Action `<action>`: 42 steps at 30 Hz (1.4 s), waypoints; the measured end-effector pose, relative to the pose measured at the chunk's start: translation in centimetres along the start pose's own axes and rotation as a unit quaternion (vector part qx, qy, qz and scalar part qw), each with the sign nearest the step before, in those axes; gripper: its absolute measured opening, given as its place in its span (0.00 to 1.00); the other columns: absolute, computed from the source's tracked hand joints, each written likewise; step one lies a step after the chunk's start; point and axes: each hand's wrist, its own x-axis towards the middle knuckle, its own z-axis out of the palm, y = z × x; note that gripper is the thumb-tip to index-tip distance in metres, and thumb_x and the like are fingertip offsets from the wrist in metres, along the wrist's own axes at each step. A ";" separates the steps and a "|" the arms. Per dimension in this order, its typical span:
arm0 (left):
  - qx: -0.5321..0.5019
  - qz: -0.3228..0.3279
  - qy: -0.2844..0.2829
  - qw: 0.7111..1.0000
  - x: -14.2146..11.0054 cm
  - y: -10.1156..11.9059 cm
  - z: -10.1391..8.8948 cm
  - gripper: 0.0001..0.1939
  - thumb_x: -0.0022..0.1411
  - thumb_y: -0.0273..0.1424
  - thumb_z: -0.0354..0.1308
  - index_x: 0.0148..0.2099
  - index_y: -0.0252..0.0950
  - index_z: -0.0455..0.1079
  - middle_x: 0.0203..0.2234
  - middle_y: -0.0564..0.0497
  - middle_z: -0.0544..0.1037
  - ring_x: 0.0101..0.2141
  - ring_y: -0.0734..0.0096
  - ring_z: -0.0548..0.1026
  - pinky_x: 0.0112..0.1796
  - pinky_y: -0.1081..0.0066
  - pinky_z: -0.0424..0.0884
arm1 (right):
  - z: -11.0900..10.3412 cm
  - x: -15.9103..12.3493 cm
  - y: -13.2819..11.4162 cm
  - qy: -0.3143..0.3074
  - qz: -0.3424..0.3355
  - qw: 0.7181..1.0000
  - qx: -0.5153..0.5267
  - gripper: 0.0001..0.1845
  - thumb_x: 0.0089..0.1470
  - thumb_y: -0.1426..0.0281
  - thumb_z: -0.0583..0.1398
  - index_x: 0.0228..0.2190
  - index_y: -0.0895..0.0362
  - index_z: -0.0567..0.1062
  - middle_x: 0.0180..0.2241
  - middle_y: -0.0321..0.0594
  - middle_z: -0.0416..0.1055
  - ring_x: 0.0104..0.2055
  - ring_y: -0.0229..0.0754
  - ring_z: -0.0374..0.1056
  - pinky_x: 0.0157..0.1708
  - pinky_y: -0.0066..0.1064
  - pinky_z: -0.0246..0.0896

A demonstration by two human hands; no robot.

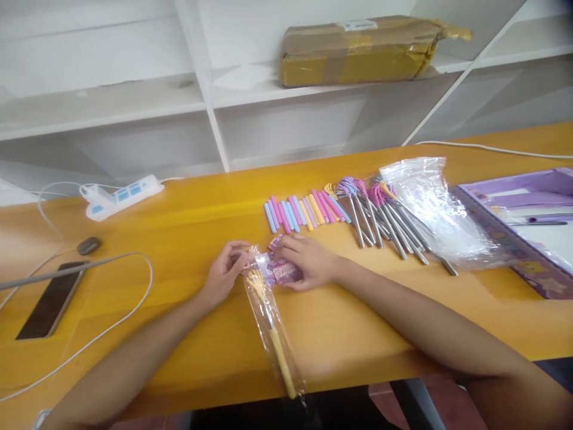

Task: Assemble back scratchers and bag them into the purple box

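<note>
Left hand: the left of the two hands [226,267] pinches the upper end of a clear sleeve, fingers curled in.
Right hand: the right one [308,261] lies over printed cards, fingers curled, thumb low; whether it grips one, cannot tell.
Clear sleeve [274,343]: on the desk [192,334], slanting from the left hand's fingers to the front edge; no writing readable on it.
Yellow tool [283,364]: inside the sleeve, pronged head up by the hands, metal shaft mid, yellow handle toward the front edge.
Printed cards [286,274]: pink and purple, under and beside the right hand; pale lettering on one, too blurred to read.
Handle tubes [293,214]: row of pink, blue, yellow, beyond the hands; no legible marks.
Metal rods [398,230]: piled right of the tubes, coloured pronged heads at the far end.
Plastic bag [447,215]: clear, shiny, beside the rods.
Purple box [532,272]: far right, star-like print on its side.
Carton [322,60]: taped, on the shelf [250,89]; white label [358,25] on top, text illegible.
Power strip [128,197]: white, blue sockets, left.
Phone [51,301]: dark screen, left, near a small black object [88,245].
</note>
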 end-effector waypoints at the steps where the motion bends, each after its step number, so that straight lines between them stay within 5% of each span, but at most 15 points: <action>1: 0.007 0.001 0.001 1.000 0.0 0.1 0.0 0.20 0.72 0.48 0.61 0.55 0.39 0.70 0.38 0.51 0.77 0.36 0.68 0.74 0.35 0.72 0.71 | 0.0 0.0 0.0 -0.011 -0.001 1.000 -0.009 0.27 0.60 0.50 0.65 0.49 0.58 0.74 0.51 0.50 0.73 0.50 0.50 0.70 0.51 0.42 0.65; 8: 0.039 0.011 -0.017 0.999 0.2 0.0 0.0 0.19 0.73 0.49 0.59 0.45 0.36 0.72 0.34 0.51 0.76 0.34 0.68 0.73 0.37 0.71 0.69 | 1.2 -0.4 -0.1 -0.024 0.021 0.999 0.008 0.23 0.62 0.53 0.66 0.49 0.58 0.75 0.52 0.51 0.74 0.56 0.51 0.71 0.56 0.43 0.66; 16: 0.075 0.048 -0.020 0.996 0.3 0.0 -0.2 0.20 0.75 0.47 0.56 0.39 0.35 0.73 0.34 0.50 0.76 0.37 0.66 0.73 0.42 0.69 0.70 | 1.6 -0.1 0.0 0.039 0.012 0.999 0.017 0.09 0.72 0.64 0.59 0.43 0.58 0.75 0.42 0.44 0.77 0.43 0.41 0.72 0.45 0.34 0.63; 20: 0.030 0.018 -0.011 0.999 0.2 -0.2 0.0 0.17 0.73 0.47 0.59 0.45 0.37 0.71 0.35 0.51 0.76 0.37 0.67 0.75 0.41 0.68 0.72 | 1.5 0.1 -0.2 0.067 0.018 0.997 0.025 0.08 0.74 0.68 0.57 0.42 0.57 0.75 0.39 0.41 0.77 0.38 0.39 0.70 0.42 0.33 0.60; 24: -0.051 0.012 0.008 0.999 0.0 -0.3 0.5 0.17 0.71 0.45 0.64 0.49 0.41 0.62 0.33 0.56 0.74 0.34 0.71 0.76 0.40 0.69 0.73 | 1.6 0.1 -0.2 0.079 0.046 0.995 0.039 0.08 0.73 0.69 0.57 0.44 0.57 0.76 0.41 0.43 0.76 0.43 0.41 0.72 0.44 0.33 0.63; 32: 0.009 0.078 0.025 0.997 -0.3 -0.9 0.5 0.15 0.75 0.39 0.59 0.38 0.40 0.59 0.34 0.54 0.72 0.32 0.73 0.74 0.38 0.70 0.71 | 1.2 -0.1 -0.5 0.214 0.056 0.975 -0.014 0.05 0.69 0.70 0.62 0.43 0.53 0.80 0.38 0.43 0.75 0.43 0.44 0.71 0.45 0.39 0.62; 35: 0.044 0.082 0.021 0.995 -0.3 -0.9 0.3 0.12 0.75 0.38 0.58 0.39 0.39 0.65 0.34 0.53 0.74 0.33 0.71 0.74 0.38 0.69 0.71 | 1.4 -0.4 -1.0 0.247 0.012 0.969 -0.001 0.09 0.69 0.69 0.62 0.49 0.52 0.80 0.34 0.40 0.71 0.37 0.41 0.68 0.38 0.35 0.63; 38: 0.093 0.072 0.006 0.993 -0.2 -0.5 0.1 0.11 0.76 0.39 0.57 0.46 0.38 0.75 0.38 0.49 0.78 0.37 0.66 0.76 0.41 0.67 0.73 | 1.7 -0.6 -1.6 0.207 -0.031 0.977 0.051 0.19 0.70 0.70 0.62 0.60 0.50 0.75 0.36 0.39 0.70 0.35 0.37 0.69 0.36 0.29 0.67; 42: 0.122 0.100 -0.032 0.987 -0.2 0.3 -0.1 0.14 0.77 0.40 0.56 0.52 0.39 0.80 0.45 0.44 0.80 0.45 0.60 0.78 0.48 0.63 0.74 | 2.0 -0.4 -2.5 0.149 -0.035 0.985 0.084 0.32 0.71 0.74 0.58 0.72 0.50 0.61 0.43 0.42 0.71 0.43 0.38 0.72 0.46 0.28 0.72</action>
